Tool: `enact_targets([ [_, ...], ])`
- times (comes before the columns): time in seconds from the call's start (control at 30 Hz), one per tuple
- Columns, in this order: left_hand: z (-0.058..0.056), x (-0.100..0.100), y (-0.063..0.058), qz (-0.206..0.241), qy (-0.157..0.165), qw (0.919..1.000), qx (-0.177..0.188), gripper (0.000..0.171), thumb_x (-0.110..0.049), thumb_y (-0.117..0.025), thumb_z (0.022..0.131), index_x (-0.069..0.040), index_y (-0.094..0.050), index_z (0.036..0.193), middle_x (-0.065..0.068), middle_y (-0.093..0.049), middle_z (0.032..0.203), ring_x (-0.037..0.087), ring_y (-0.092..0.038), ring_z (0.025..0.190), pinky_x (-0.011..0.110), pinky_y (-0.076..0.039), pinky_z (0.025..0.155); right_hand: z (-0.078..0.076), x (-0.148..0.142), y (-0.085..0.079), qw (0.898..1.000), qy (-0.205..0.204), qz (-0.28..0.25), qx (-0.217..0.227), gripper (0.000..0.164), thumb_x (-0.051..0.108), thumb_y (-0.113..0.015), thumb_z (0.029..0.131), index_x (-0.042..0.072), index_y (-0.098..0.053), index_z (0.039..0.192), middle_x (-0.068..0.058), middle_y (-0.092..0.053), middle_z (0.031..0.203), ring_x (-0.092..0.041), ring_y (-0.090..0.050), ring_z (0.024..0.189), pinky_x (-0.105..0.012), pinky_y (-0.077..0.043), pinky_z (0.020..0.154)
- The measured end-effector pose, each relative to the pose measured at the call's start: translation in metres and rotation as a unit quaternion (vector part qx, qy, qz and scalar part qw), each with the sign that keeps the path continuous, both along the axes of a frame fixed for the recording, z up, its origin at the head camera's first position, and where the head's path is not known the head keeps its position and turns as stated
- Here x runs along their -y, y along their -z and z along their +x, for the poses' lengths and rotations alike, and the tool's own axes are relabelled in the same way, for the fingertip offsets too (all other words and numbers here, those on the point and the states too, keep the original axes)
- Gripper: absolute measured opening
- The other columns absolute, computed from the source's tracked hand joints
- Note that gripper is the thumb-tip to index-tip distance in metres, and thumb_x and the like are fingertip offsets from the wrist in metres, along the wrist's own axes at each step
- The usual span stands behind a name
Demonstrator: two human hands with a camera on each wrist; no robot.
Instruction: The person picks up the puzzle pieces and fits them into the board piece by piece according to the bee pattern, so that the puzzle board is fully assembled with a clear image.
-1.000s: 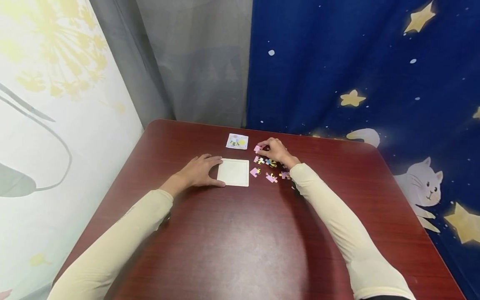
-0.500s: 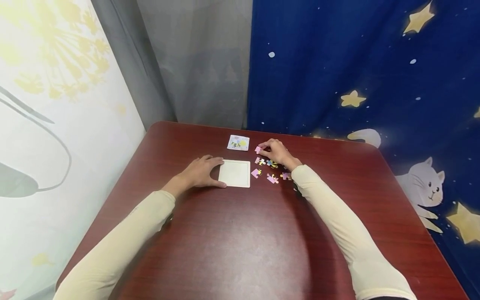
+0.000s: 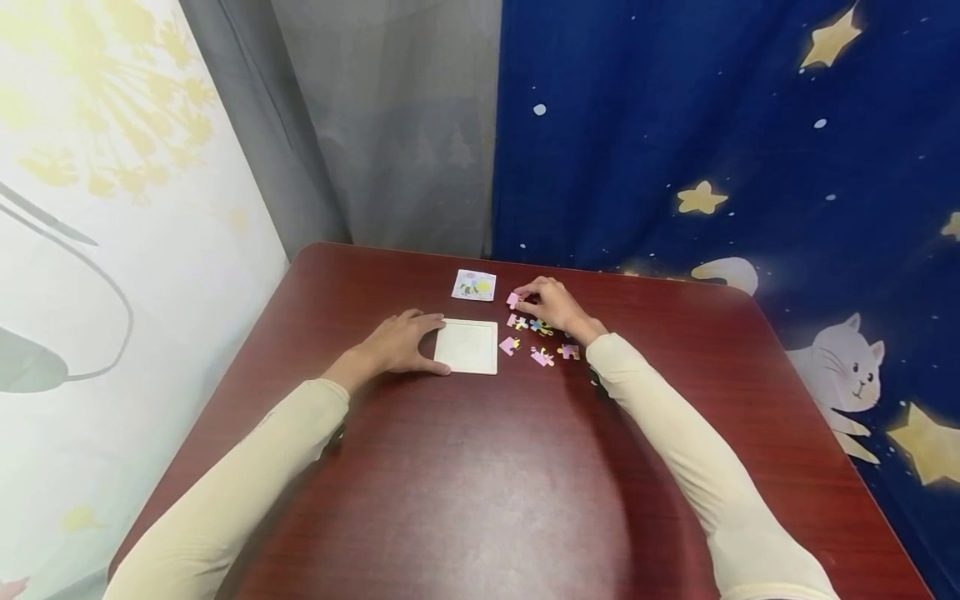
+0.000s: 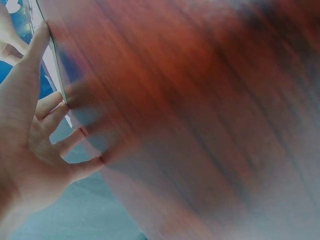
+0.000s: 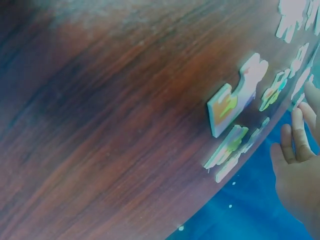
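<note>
My left hand [image 3: 405,342] spreads across the left side of a shallow white square puzzle tray [image 3: 467,347]. Its thumb touches the near left corner and a fingertip the far left corner; in the left wrist view the other fingertips of the hand [image 4: 42,135] rest on the table. At the far right, my right hand [image 3: 552,303] pinches a pink puzzle piece [image 3: 513,300] between thumb and fingers. Several puzzle pieces lie below and beside it, among them a pink one [image 3: 510,345] and another pink-and-yellow one [image 3: 542,357]. The palm hides some pieces.
A small picture card [image 3: 474,285] with a bee lies behind the tray. The dark red table [image 3: 450,492] reaches back to grey and blue curtains [image 3: 637,150]. In the right wrist view, a larger-looking piece [image 5: 235,100] lies nearest the camera.
Both hands stay nearly where they were, the right still pinching the pink puzzle piece. The right forearm shifts slightly to the right, and the whole view moves a little.
</note>
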State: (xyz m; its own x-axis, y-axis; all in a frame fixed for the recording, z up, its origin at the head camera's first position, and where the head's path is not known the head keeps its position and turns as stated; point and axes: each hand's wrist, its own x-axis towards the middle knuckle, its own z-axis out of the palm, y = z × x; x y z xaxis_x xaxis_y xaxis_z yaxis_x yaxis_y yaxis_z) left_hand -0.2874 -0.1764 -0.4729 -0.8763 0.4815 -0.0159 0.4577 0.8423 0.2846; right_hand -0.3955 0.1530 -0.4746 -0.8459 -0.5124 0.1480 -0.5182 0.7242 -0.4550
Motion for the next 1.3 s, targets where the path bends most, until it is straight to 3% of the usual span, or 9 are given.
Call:
enact_targets([
  [0.5, 0.001, -0.001, -0.002, 0.004, -0.010, 0.9999, 0.008, 0.101, -0.071, -0.081, 0.075, -0.013, -0.054, 0.152, 0.004, -0.047, 0.160, 0.037, -0.038, 0.148, 0.061, -0.036, 0.114, 0.019, 0.011, -0.013, 0.999, -0.031, -0.004, -0.013, 0.036, 0.026, -0.075, 0.099, 0.010, -0.074, 0.130, -0.011, -0.069, 0.120, -0.028, -0.056, 0.119, -0.044, -0.044, 0.104],
  [1.1, 0.002, 0.001, 0.000, -0.001, -0.006, 0.9999, 0.015, 0.100, -0.072, -0.078, 0.078, -0.013, -0.052, 0.154, 0.006, -0.044, 0.162, 0.038, -0.036, 0.149, 0.062, -0.034, 0.116, 0.038, 0.033, -0.012, 0.997, -0.069, -0.005, -0.018, 0.035, 0.027, -0.075, 0.098, 0.010, -0.075, 0.129, -0.009, -0.069, 0.120, -0.026, -0.058, 0.117, -0.047, -0.041, 0.107],
  [1.3, 0.001, 0.000, 0.000, -0.007, -0.008, 0.9998, 0.019, 0.100, -0.073, -0.078, 0.078, -0.014, -0.051, 0.155, 0.004, -0.044, 0.162, 0.038, -0.036, 0.149, 0.062, -0.035, 0.115, 0.040, 0.042, -0.009, 0.996, -0.083, -0.001, -0.021, 0.033, 0.027, -0.075, 0.098, 0.012, -0.076, 0.127, -0.007, -0.069, 0.117, -0.024, -0.059, 0.112, -0.041, -0.046, 0.099],
])
